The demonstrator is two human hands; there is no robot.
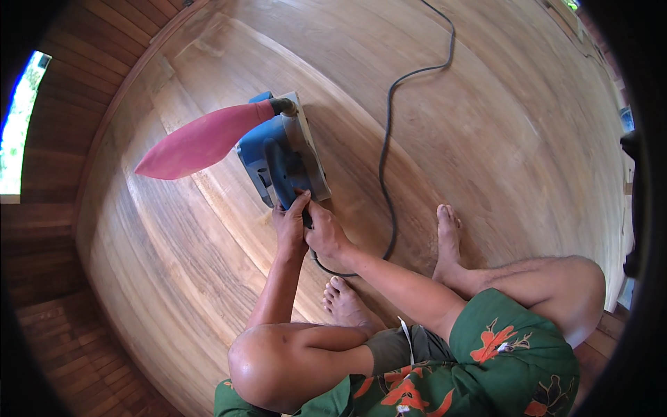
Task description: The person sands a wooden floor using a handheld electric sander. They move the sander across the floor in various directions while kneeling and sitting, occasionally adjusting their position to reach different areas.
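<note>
A blue belt sander [285,158] rests on the wooden boards, with a swollen pink dust bag [205,141] reaching out to its left. Its rear end points toward me. My left hand [289,228] is closed round the back of the sander's handle, thumb laid forward along it. From the other side my right hand [325,229] grips the same rear end, its fingers bent and partly hidden. Both hands touch each other there. A dark power cord [384,163] leaves the sander beneath my hands, loops to the right and runs off to the far edge.
Wide pale planks [500,139] make up the surface under the sander. At the left stands a dark wooden wall [83,76] with a bright opening [22,132]. My bare feet, left [345,304] and right [448,240], lie near the cord.
</note>
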